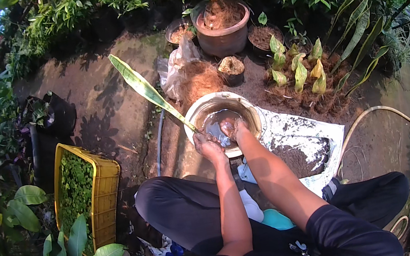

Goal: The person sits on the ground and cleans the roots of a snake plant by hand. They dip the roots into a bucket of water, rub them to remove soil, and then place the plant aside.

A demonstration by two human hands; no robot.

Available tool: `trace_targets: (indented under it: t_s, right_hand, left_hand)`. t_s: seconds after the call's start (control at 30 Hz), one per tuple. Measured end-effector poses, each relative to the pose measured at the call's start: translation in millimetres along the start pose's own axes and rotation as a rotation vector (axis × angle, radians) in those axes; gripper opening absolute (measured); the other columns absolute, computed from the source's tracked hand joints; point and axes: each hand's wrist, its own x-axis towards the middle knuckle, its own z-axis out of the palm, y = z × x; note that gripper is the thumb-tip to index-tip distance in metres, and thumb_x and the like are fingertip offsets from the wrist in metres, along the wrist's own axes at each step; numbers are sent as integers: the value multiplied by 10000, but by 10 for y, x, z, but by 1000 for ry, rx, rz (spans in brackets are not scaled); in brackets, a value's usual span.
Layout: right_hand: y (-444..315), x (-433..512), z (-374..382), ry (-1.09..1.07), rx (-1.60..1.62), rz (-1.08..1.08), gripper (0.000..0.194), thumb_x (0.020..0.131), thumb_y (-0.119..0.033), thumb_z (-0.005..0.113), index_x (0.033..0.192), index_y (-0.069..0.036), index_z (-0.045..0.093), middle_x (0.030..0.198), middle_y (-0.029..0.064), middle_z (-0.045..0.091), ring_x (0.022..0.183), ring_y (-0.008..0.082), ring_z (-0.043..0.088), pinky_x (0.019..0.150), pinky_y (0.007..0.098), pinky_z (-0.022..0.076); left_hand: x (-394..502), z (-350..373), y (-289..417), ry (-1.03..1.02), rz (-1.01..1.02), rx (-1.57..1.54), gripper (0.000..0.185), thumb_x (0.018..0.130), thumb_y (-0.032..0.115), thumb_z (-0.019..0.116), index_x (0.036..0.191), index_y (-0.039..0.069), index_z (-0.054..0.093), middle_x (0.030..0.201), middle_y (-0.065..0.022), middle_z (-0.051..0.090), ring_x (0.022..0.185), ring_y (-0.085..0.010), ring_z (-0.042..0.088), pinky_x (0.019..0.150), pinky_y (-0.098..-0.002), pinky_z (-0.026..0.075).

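My left hand (209, 146) grips the base of a long snake plant leaf (146, 87) at the near left rim of a round pale basin (203, 105). From there the leaf slants up and to the left, green with yellowish edges. Murky water (216, 128) lies in the basin and reflects light. My right hand (234, 126) reaches over the near rim into the basin, fingers low at the water. A reddish-brown lump shows by those fingers; whether they hold it is unclear. Both hands look muddy.
A white sack (303, 127) with dark soil lies right of the basin. Coconut fibre (200, 79) and a small black pot (232, 69) sit beyond it. Rooted leaf cuttings (299, 70) stand at right. A yellow crate (106, 186) is at left, a hose (366, 111) at right.
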Motion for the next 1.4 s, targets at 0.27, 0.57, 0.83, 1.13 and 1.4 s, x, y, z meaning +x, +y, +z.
trace_targets:
  t_s: [0.27, 0.57, 0.83, 1.13, 1.4]
  right_hand:
    - [-329, -733, 304, -493, 166, 124, 331, 1012, -221, 382, 1194, 14, 529, 1279, 204, 553, 1165, 290, 576, 984, 437, 502]
    - [-1162, -1822, 40, -577, -124, 139, 303, 1022, -204, 392, 1103, 29, 569, 1107, 189, 652, 1021, 322, 653, 929, 431, 553]
    - [-1683, -2281, -1045, -484, -739, 2, 397, 1027, -285, 420, 1072, 80, 572, 1025, 200, 667, 922, 304, 690, 818, 396, 597]
    - [-1997, -2542, -1557, -490, -1356, -172, 408, 1005, -349, 493, 1058, 33, 626, 959, 134, 704, 806, 199, 703, 714, 311, 593]
    - [-2229, -1852, -2288, -298, -1432, -445, 370, 997, -368, 511, 1076, -34, 646, 933, 92, 720, 776, 153, 695, 661, 296, 570]
  left_hand:
    - [54, 23, -46, -84, 45, -90, 201, 1030, 236, 432, 1010, 65, 537, 606, 27, 398, 440, -73, 370, 386, -230, 330]
    - [-64, 187, -141, -359, -50, -154, 173, 1019, 241, 474, 1053, 83, 534, 628, 32, 405, 489, -69, 389, 421, -221, 333]
    - [-462, 391, -459, -558, -139, -42, 165, 1015, 247, 478, 1032, 97, 543, 616, 48, 400, 466, -57, 387, 386, -216, 321]
    - [-750, 486, -628, -599, -56, 128, 192, 1020, 232, 440, 1020, 91, 570, 614, 61, 393, 463, -53, 383, 396, -212, 302]
    - [-936, 585, -497, -589, -68, 135, 203, 1029, 237, 427, 1018, 83, 559, 596, 62, 382, 447, -34, 346, 384, -207, 290]
